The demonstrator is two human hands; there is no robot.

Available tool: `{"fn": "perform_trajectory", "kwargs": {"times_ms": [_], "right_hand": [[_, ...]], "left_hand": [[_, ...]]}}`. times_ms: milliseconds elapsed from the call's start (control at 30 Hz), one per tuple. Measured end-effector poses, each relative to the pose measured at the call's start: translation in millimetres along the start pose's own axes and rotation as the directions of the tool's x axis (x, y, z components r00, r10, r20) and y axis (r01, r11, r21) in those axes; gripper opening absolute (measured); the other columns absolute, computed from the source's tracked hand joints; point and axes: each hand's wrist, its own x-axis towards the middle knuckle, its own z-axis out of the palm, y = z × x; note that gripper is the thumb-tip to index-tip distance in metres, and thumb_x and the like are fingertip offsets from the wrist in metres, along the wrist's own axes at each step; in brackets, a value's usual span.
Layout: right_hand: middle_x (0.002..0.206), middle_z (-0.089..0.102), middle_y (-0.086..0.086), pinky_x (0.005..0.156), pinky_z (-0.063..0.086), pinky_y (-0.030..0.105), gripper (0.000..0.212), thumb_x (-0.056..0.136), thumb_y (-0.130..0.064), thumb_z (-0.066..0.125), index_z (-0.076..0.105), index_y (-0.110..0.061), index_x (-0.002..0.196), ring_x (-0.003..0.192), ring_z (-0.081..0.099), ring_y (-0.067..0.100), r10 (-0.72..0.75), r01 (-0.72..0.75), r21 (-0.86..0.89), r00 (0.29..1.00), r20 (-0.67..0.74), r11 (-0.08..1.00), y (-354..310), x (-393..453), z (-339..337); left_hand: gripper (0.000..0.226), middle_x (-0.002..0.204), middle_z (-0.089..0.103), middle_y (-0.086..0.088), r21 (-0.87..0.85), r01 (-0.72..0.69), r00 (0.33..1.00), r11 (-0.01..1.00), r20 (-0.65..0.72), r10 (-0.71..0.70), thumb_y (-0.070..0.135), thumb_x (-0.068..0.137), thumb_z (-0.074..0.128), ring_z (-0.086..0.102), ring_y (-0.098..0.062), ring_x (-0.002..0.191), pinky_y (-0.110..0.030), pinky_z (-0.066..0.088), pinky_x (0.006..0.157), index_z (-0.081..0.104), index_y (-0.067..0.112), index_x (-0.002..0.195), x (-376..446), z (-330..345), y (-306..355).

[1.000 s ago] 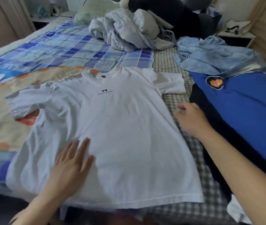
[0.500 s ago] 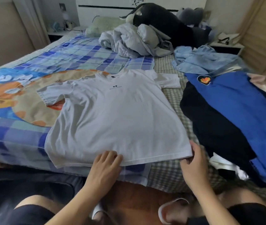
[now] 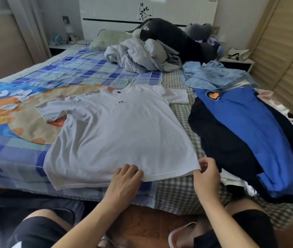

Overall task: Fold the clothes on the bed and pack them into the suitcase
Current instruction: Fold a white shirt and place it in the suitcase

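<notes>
- Head view, surface: a bed (image 3: 176, 197) fills most of the picture, its near edge running across the lower part; a grey checked sheet shows on its right half.
- A blue plaid blanket (image 3: 74, 72) with a large orange cartoon print covers the bed's left half.
- Room: a white headboard (image 3: 178, 13) with a black flower motif stands against the far wall; a curtain hangs at the left and slatted wooden panels line the right side.
- A crumpled grey quilt (image 3: 138, 56) lies near the headboard, with a dark plush toy (image 3: 174, 38) just behind it.
- A white T-shirt (image 3: 120, 133) lies spread flat, front up, across the middle of the bed, its hem at the near edge.
- To its right sits a pile of clothes: a blue shirt (image 3: 260, 133) with a round orange chest badge on top of a dark garment (image 3: 219, 140), and a light denim shirt (image 3: 213, 76) farther back.
- Writing: a small black logo with a line of text sits on the T-shirt's chest; the text is too small to read.
- Left hand (image 3: 126, 178): fingers curled over the middle of the T-shirt's hem, gripping it.
- Right hand (image 3: 207, 173): thumb and fingers pinch the hem's right corner.
- Both forearms reach up from the bottom of the picture, over knees in dark shorts.
</notes>
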Motion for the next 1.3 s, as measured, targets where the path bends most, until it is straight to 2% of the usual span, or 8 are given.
{"fn": "perform_trajectory", "kwargs": {"times_ms": [267, 433, 700, 800, 867, 967, 1067, 1300], "right_hand": [[0.09, 0.054, -0.008, 0.067, 0.045, 0.03, 0.03, 0.083, 0.01, 0.062, 0.055, -0.019, 0.087, 0.08, 0.052, 0.012, -0.217, 0.217, -0.185, 0.976, 0.023, 0.958, 15.2, 3.5, -1.9], [0.092, 0.053, 0.0, 0.06, 0.05, 0.034, 0.033, 0.069, 0.023, 0.064, 0.068, -0.005, 0.087, 0.084, 0.047, 0.011, -0.556, 0.56, -0.34, 0.823, 0.118, 0.756, 24.4, -0.2, -4.5], [0.097, 0.047, -0.004, 0.065, 0.051, 0.034, 0.022, 0.077, 0.009, 0.065, 0.066, -0.01, 0.088, 0.088, 0.046, 0.012, -0.466, 0.519, -0.396, 0.855, 0.23, 0.758, 22.8, -0.3, -11.5], [0.093, 0.045, -0.008, 0.075, 0.046, 0.033, 0.016, 0.079, 0.001, 0.062, 0.061, -0.015, 0.079, 0.091, 0.046, 0.014, -0.359, 0.472, -0.437, 0.877, 0.318, 0.766, 23.9, 1.2, -17.6], [0.094, 0.047, -0.008, 0.077, 0.043, 0.032, 0.015, 0.085, -0.002, 0.057, 0.061, -0.016, 0.079, 0.096, 0.049, 0.018, -0.26, 0.377, -0.43, 0.916, 0.307, 0.82, 19.1, 4.5, -20.8], [0.108, 0.053, -0.005, 0.081, 0.044, 0.034, 0.019, 0.096, -0.021, 0.056, 0.063, -0.015, 0.112, 0.104, 0.054, 0.02, -0.132, 0.226, -0.404, 0.96, 0.248, 0.886, 2.8, 15.3, -12.7], [0.127, 0.057, 0.001, 0.09, 0.048, 0.039, 0.047, 0.097, -0.042, 0.056, 0.053, -0.015, 0.135, 0.115, 0.056, 0.025, 0.014, 0.108, -0.463, 0.968, 0.252, 0.88, -12.5, 24.4, 4.2], [0.117, 0.051, 0.009, 0.075, 0.04, 0.034, 0.029, 0.094, -0.032, 0.065, 0.053, -0.013, 0.113, 0.093, 0.053, 0.026, -0.01, 0.056, -0.44, 0.994, 0.105, 0.896, -21.0, 13.5, 13.8]], "left_hand": [[0.022, 0.096, 0.056, 0.0, -0.179, -0.073, 0.987, 0.981, -0.151, 0.046, 0.002, 0.085, 0.065, 0.057, -0.024, 0.078, -0.033, 0.047, 0.065, 0.066, 0.014, 0.103, -2.8, -36.1, -20.2], [0.018, 0.095, 0.058, -0.011, -0.022, -0.178, 0.933, 0.984, -0.32, 0.162, -0.004, 0.085, 0.064, 0.054, -0.025, 0.075, -0.029, 0.041, 0.068, 0.072, 0.0, 0.102, -29.0, -78.7, -27.3], [0.028, 0.104, 0.052, 0.002, 0.008, -0.196, 0.98, 0.981, 0.045, 0.195, 0.016, 0.083, 0.06, 0.058, -0.023, 0.085, -0.032, 0.047, 0.067, 0.066, 0.018, 0.111, -34.9, -46.3, -36.0], [0.035, 0.112, 0.062, 0.0, -0.031, 0.083, 0.996, 0.996, -0.04, -0.084, 0.042, 0.093, 0.057, 0.06, -0.024, 0.098, -0.039, 0.051, 0.079, 0.069, 0.019, 0.116, -41.3, -39.0, -51.0], [0.035, 0.122, 0.06, -0.008, -0.098, 0.419, 0.893, 0.903, -0.134, -0.429, 0.034, 0.097, 0.055, 0.056, -0.031, 0.11, -0.047, 0.05, 0.087, 0.065, 0.015, 0.125, -46.6, -44.3, -81.9], [0.049, 0.139, 0.045, -0.028, -0.214, 0.873, 0.437, 0.438, -0.055, -0.898, 0.025, 0.097, 0.054, 0.04, -0.048, 0.127, -0.058, 0.037, 0.102, 0.044, 0.004, 0.141, -55.3, -55.9, -143.2], [0.056, 0.137, 0.045, -0.037, -0.354, 0.935, 0.071, 0.013, 0.15, -0.986, 0.032, 0.098, 0.056, 0.046, -0.053, 0.124, -0.055, 0.038, 0.104, 0.042, -0.006, 0.137, -73.3, -52.4, -192.2], [0.043, 0.074, 0.053, -0.01, -0.589, 0.798, 0.242, 0.128, 0.119, -0.963, 0.037, 0.104, 0.049, 0.049, -0.028, 0.072, -0.039, 0.035, 0.065, 0.052, 0.003, 0.079, -88.6, -52.3, -186.7]]}}
